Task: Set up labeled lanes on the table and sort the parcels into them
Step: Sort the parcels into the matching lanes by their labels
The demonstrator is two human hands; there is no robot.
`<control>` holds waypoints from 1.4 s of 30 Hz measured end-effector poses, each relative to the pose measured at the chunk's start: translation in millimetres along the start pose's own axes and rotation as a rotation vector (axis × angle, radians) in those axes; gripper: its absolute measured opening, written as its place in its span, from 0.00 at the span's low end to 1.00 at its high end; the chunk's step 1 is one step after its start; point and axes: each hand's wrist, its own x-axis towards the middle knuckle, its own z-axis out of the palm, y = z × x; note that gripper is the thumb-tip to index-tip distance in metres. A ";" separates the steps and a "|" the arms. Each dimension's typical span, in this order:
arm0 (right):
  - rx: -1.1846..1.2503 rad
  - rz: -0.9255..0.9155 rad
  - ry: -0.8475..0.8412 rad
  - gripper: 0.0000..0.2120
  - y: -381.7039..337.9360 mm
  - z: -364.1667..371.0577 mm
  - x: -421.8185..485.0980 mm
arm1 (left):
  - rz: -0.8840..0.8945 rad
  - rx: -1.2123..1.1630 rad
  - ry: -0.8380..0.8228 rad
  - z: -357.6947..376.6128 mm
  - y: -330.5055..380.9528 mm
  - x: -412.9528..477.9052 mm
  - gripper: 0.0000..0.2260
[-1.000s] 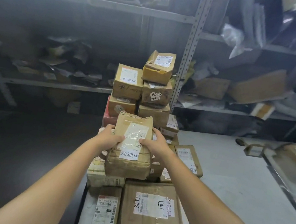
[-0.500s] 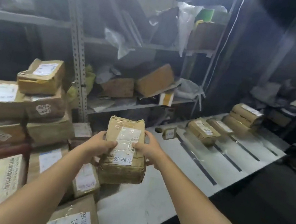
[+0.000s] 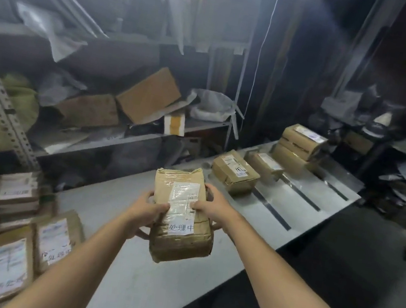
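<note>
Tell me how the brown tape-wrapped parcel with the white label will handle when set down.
The brown tape-wrapped parcel probably gives a little: its wrapping looks creased and bulging. The glossy tape may be slick; left hand and right hand grip opposite sides. Broad and flat, it should not tip.

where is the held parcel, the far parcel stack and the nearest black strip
held parcel (image 3: 184, 196), head view, white label
far parcel stack (image 3: 299, 146), head view, upper box side
nearest black strip (image 3: 271, 210), head view, mid length
</note>
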 end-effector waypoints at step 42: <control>-0.148 -0.126 -0.341 0.39 20.3 -309.2 378.8 | -0.186 -0.272 0.282 228.8 224.7 299.2 0.28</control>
